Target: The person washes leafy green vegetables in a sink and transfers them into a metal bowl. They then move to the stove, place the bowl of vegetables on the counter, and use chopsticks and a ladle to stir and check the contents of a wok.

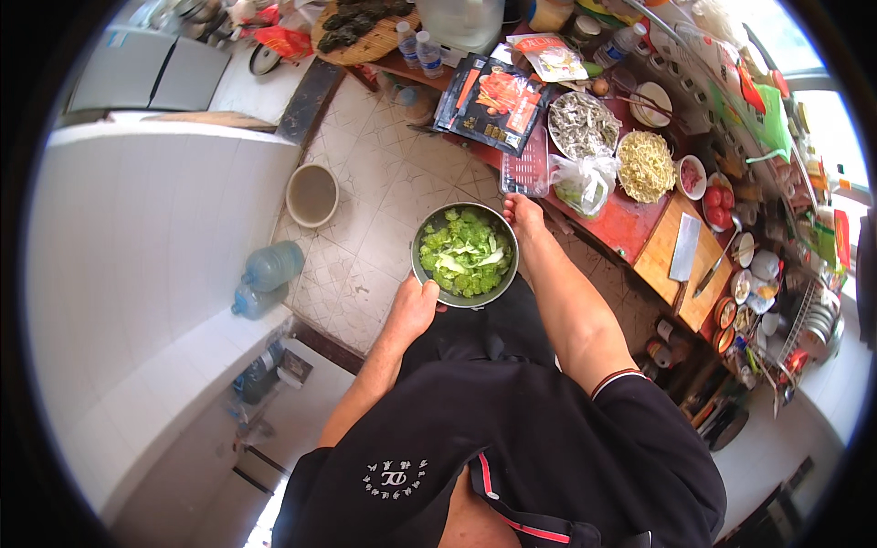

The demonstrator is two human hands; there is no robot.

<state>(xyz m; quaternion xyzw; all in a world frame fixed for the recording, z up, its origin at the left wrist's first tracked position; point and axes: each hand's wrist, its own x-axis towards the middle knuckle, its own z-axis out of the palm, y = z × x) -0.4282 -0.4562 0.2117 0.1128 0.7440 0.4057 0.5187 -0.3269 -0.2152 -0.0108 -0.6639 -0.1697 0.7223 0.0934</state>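
Note:
A round metal bowl (416, 260) is held in front of my dark trousers, filled with leafy greens (466, 250) and paler pieces among them. My left hand (416, 305) grips its lower left rim, thumb over the edge and fingers beneath. At the upper right rim is my right hand (525, 214), its fingers curled close against the bowl. Whether those fingers grip the rim cannot be told from here. Just above that hand, a red slotted plastic basket (526, 171) juts over the table edge.
The red table (616, 233) carries bean sprouts (646, 166), a knotted plastic bag (586, 185), dark food packets (497, 103), and a cutting board (658, 264) with a cleaver (685, 246). On the tiled floor (363, 226) stand a bucket (312, 195) and large water bottles (273, 266).

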